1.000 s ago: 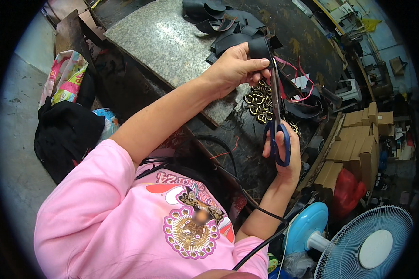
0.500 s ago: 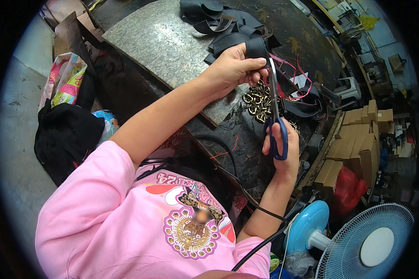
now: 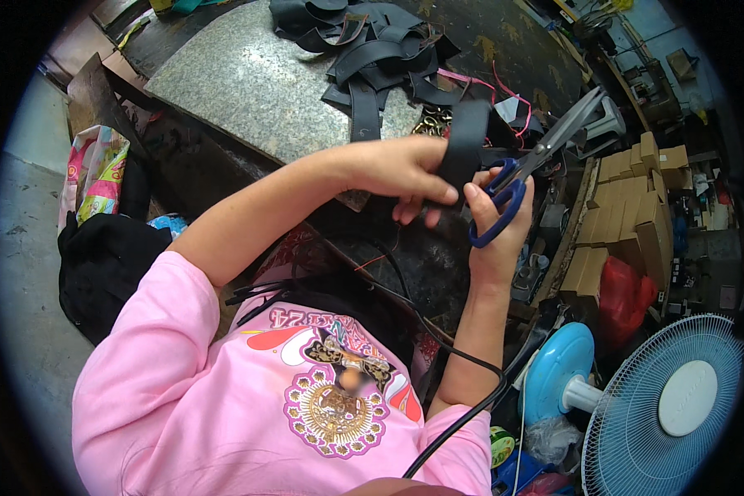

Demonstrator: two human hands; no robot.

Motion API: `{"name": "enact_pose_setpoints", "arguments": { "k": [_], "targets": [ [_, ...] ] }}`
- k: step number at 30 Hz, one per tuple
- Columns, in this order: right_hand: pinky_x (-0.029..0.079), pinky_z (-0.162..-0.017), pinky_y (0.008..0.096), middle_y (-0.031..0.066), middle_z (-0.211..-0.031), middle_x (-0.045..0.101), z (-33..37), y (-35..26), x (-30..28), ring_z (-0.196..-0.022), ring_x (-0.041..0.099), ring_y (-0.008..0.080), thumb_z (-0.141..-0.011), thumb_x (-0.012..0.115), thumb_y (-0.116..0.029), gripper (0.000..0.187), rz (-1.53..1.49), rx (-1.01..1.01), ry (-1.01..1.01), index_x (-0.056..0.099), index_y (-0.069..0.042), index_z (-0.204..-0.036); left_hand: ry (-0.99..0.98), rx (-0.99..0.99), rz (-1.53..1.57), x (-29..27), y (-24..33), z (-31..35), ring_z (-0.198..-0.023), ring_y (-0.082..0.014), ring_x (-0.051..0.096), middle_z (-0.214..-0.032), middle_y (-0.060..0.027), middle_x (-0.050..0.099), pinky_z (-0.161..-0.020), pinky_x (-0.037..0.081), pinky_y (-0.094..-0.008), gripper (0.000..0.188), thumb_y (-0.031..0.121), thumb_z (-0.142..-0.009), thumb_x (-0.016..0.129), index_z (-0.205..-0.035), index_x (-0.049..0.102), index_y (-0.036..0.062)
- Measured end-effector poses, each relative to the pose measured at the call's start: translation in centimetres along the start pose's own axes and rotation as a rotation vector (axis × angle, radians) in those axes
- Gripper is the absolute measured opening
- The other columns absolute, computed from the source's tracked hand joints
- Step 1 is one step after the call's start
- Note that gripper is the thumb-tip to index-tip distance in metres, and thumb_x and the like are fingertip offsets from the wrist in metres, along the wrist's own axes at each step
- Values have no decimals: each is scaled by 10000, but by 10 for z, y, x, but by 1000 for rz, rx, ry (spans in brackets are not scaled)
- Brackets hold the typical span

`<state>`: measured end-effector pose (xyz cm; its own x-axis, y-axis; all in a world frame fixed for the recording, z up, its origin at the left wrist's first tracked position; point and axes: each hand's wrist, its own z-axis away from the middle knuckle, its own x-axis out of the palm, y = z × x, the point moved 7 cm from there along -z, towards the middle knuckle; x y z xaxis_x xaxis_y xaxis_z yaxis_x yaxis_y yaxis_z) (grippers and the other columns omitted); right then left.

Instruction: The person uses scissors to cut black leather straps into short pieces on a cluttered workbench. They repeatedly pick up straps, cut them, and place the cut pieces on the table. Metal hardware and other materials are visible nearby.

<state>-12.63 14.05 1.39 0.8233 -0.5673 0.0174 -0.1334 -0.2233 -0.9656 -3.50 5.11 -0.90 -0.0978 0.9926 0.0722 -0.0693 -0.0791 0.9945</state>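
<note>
A wide black strap (image 3: 468,140), looking like leather, stands curved between my two hands. My left hand (image 3: 409,172) pinches its lower part between thumb and fingers. Scissors with blue handles (image 3: 512,198) are in my right hand (image 3: 498,240), fingers through the loops. Their blades point up and to the right, away from the strap. The right thumb tip is close beside the strap's lower end; whether it touches, I cannot tell. Beyond the left hand, more black straps (image 3: 380,54) lie in a loose heap. Brass-coloured metal rings (image 3: 431,121) show partly behind the held strap.
A grey speckled stone slab (image 3: 223,83) lies on the dark worktable (image 3: 512,41). Pink cord (image 3: 463,77) trails near the heap. A black cable (image 3: 463,355) runs past my right arm. Cardboard boxes (image 3: 628,207) and a blue-and-white fan (image 3: 670,405) stand at the right.
Both hands have come nearer my body with the strap. The scissors have swung from beside the strap to pointing up and right, away from it. More of the strap heap shows.
</note>
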Motion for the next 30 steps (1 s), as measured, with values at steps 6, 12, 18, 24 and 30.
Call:
{"name": "enact_pose_setpoints", "arguments": {
  "k": [6,12,18,24,30],
  "targets": [
    [413,-602,196,22,-801,547,-2,-4,0,-684,499,62,-740,665,-33,334,-2,-42,45,444,-65,-988,-20,15,-274,4,-3,0,-528,-107,560,-689,-44,606,-469,449,-238,290,268,-893,557,-1054,529,28],
    [417,-600,192,18,-800,527,5,-5,7,-687,508,66,-691,665,-38,347,-78,67,-68,463,-67,-971,234,250,-126,-20,8,-4,-772,-174,582,-862,-107,581,-601,494,-283,597,573,-896,423,-1022,563,7],
    [448,-600,214,45,-787,561,10,11,22,-655,554,102,-729,705,-85,315,-36,189,-192,484,-45,-950,362,311,415,-43,3,-3,-773,-57,589,-942,-26,626,-650,490,-204,265,155,-885,589,-1108,557,15],
    [409,-502,196,112,-659,587,18,5,8,-558,547,120,-777,613,-590,628,-59,267,-379,485,0,-951,417,349,389,-50,9,3,-714,-33,549,-866,1,615,-591,447,-177,199,97,-869,559,-1044,585,6],
    [440,-528,208,110,-669,588,41,-4,-11,-611,597,144,-732,659,-596,668,33,441,-503,490,16,-940,436,271,246,-49,3,2,-606,12,468,-735,49,562,-511,364,-157,157,141,-852,595,-937,630,13]
  ]
}}
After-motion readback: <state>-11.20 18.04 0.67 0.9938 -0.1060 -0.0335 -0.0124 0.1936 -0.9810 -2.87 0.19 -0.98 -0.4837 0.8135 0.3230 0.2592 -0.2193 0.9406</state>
